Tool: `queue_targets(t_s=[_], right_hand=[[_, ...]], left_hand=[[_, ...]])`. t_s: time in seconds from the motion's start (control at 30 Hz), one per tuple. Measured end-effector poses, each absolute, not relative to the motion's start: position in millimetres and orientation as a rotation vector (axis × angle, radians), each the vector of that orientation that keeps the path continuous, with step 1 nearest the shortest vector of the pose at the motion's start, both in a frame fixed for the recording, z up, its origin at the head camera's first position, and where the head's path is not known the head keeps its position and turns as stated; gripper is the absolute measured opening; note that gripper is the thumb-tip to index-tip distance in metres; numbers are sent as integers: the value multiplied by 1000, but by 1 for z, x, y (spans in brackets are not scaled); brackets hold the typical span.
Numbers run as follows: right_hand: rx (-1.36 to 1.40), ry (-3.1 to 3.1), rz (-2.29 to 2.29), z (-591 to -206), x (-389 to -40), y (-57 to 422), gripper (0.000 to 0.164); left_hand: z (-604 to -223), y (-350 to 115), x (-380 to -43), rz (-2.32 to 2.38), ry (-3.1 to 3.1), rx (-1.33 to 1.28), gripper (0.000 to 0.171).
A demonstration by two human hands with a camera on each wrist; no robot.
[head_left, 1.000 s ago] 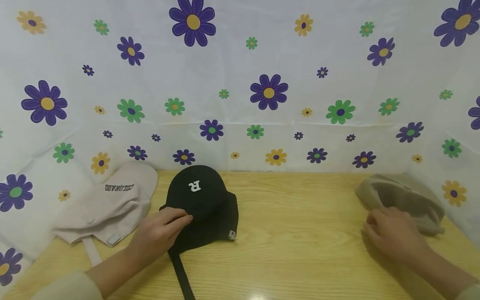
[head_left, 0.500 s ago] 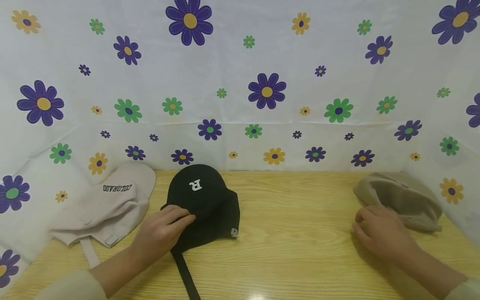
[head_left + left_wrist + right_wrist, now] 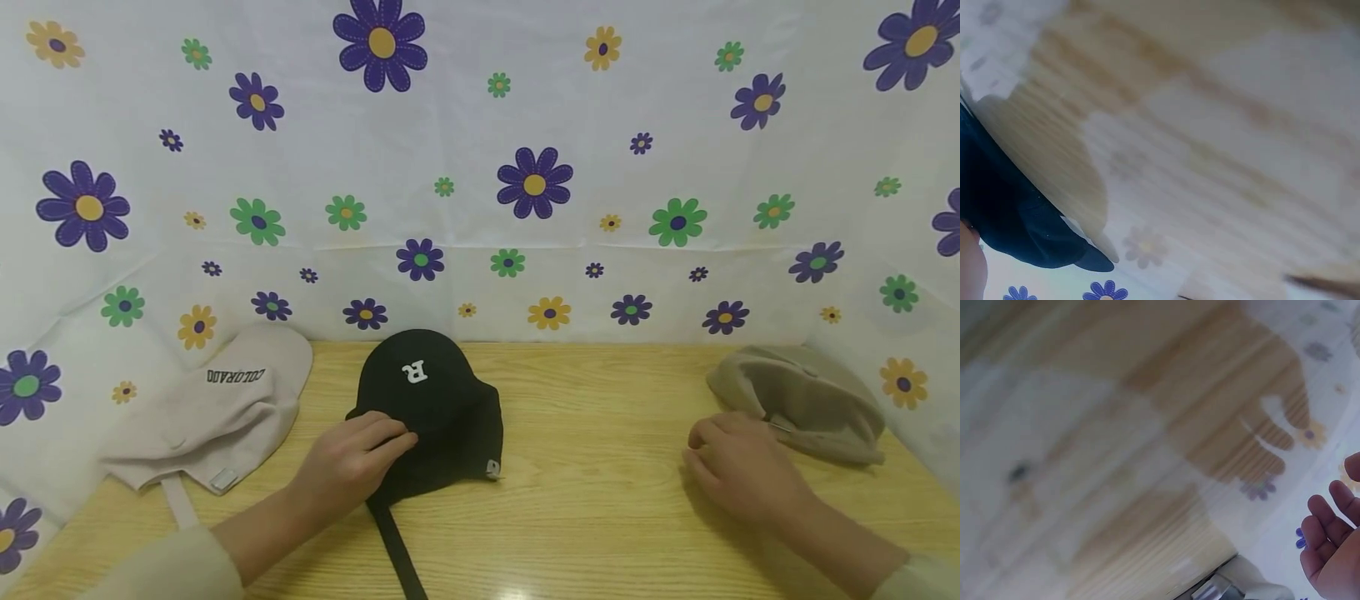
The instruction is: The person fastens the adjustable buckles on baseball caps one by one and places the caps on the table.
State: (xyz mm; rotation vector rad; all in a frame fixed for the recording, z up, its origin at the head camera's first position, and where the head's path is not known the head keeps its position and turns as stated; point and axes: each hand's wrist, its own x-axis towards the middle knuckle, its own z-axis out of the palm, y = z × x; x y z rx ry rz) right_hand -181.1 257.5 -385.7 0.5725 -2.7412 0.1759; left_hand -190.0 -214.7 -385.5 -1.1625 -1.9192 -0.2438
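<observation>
A black cap with a white letter R lies left of the middle of the table, its strap trailing towards me. My left hand pinches the cap's near left edge; the thumb is hidden. In the left wrist view the cap looks dark blue, with a sliver of the hand beside it. My right hand is just left of a tan cap, holding nothing. Its fingers hang loosely bent in the right wrist view, near a metal strap clasp.
A pale cap lettered COLORADO lies at the left, its strap pointing forward off it towards me. Behind the wooden table hangs a white flower-print cloth, which also closes in both sides.
My left hand has slid the black cap to the right. My right hand has drawn leftwards from the tan cap, uncovering its metal clasp. Both other caps lie in place.
</observation>
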Motion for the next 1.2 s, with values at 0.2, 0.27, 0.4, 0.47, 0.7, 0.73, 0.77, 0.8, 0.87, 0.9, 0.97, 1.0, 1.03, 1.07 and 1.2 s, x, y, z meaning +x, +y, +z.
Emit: queue_targets(t_s=[0.2, 0.27, 0.4, 0.47, 0.7, 0.73, 0.77, 0.8, 0.87, 0.9, 0.97, 1.0, 1.03, 1.07, 1.2], right_hand=[[593, -2749, 194, -385, -180, 246, 8], [604, -2746, 208, -384, -179, 243, 8], [629, -2730, 210, -386, -180, 236, 9], [637, -2717, 203, -387, -180, 233, 8], [650, -2750, 219, -385, -178, 219, 8], [654, -2753, 220, -385, -178, 217, 8], [660, -2750, 219, -385, -178, 215, 8], [666, -2746, 220, -384, -178, 213, 7], [677, -2740, 220, -384, -178, 209, 7], [680, -2740, 221, -384, -178, 207, 7], [693, -2727, 226, -384, -178, 202, 7], [699, -2723, 234, -384, -177, 200, 7], [706, -2722, 241, -384, -177, 198, 7], [713, -2719, 246, -384, -177, 195, 7], [737, -2721, 261, -384, -176, 186, 7]], left_hand=[[-387, -208, -192, -235, -1947, -1185, 39], [-387, -205, -192, -232, -1957, -1189, 39], [-387, -198, -193, -228, -1955, -1196, 39], [-387, -195, -193, -231, -1956, -1197, 40], [-387, -182, -196, -244, -1931, -1212, 39], [-387, -180, -197, -243, -1923, -1216, 39], [-387, -178, -197, -243, -1917, -1220, 39], [-387, -177, -197, -242, -1914, -1225, 39], [-387, -174, -197, -238, -1917, -1232, 38], [-387, -172, -197, -238, -1925, -1236, 38], [-387, -169, -197, -235, -1938, -1241, 38], [-387, -168, -197, -233, -1946, -1243, 37], [-387, -166, -197, -232, -1950, -1244, 37], [-387, -164, -197, -231, -1952, -1245, 36], [-387, -155, -198, -230, -1946, -1259, 28]])
